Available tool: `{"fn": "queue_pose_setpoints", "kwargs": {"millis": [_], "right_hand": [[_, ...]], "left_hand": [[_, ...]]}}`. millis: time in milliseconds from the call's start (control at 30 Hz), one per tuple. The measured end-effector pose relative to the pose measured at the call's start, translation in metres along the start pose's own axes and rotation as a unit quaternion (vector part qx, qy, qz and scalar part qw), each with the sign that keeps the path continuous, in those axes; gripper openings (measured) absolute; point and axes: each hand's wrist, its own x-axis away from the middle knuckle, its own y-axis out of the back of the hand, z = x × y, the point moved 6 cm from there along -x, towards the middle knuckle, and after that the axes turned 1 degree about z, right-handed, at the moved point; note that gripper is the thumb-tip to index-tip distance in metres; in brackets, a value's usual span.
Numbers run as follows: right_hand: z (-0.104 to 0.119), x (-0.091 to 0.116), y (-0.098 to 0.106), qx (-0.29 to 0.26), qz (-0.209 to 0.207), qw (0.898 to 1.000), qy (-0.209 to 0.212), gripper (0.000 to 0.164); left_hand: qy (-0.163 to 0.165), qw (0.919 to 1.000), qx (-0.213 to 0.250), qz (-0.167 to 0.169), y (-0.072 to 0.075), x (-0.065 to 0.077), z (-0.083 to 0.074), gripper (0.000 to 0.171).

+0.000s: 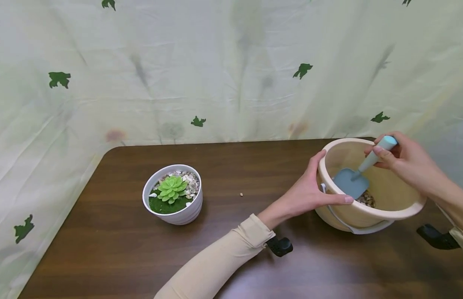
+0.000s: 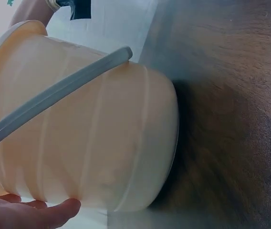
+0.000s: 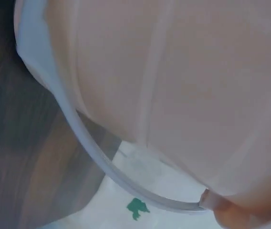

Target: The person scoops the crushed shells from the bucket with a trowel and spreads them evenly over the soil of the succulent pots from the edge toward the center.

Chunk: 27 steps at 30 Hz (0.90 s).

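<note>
At the right of the table stands a cream bucket with a pale carrying handle hanging along its side. My left hand holds the bucket by its left side, thumb along the near rim and fingers against the wall. Over the far right rim, my right hand grips the handle of a light blue hand trowel. Its blade points down inside the bucket, by a small heap of pebbles. In the right wrist view the bucket wall hides the trowel and right hand.
A white pot with a green succulent, moss and pebbles stands on the left of the brown table. One small pebble lies mid-table. Behind hangs a pale curtain with green leaf shapes.
</note>
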Motion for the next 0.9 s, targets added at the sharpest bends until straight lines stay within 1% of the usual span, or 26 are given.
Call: {"fn": "queue_pose_setpoints", "kwargs": {"millis": [100,267,367,500,600,633,700,900], "right_hand": [[-0.001,0.002,-0.001,0.002,0.008,1.000,0.000,0.021],[0.000,-0.001,-0.012,-0.013,0.066,0.998,0.008,0.018],[0.002,-0.005,-0.019,-0.029,0.089,0.996,0.006,0.019],[0.000,-0.011,-0.024,-0.055,0.099,0.993,-0.017,0.024],[0.000,-0.017,-0.030,-0.076,0.117,0.990,-0.018,0.027],[-0.001,-0.018,-0.031,-0.084,0.118,0.989,-0.023,0.027],[-0.001,-0.021,-0.034,-0.092,0.125,0.988,-0.021,0.028],[-0.004,-0.018,-0.039,-0.120,0.132,0.983,-0.049,0.028]], "left_hand": [[-0.005,1.0000,-0.002,-0.001,0.000,0.000,-0.002,0.108],[-0.007,0.9999,-0.014,-0.002,0.001,0.000,-0.001,0.107],[-0.005,0.9998,-0.018,0.000,0.000,0.001,0.000,0.107],[-0.001,0.9998,-0.019,0.003,-0.001,0.001,0.002,0.107],[0.000,0.9998,-0.020,0.003,-0.001,0.001,0.002,0.107],[-0.001,0.9998,-0.021,0.004,-0.001,0.000,0.002,0.107],[-0.002,0.9997,-0.024,0.004,0.000,0.000,0.001,0.107],[-0.003,0.9994,-0.033,0.002,0.000,0.001,0.002,0.107]]}}
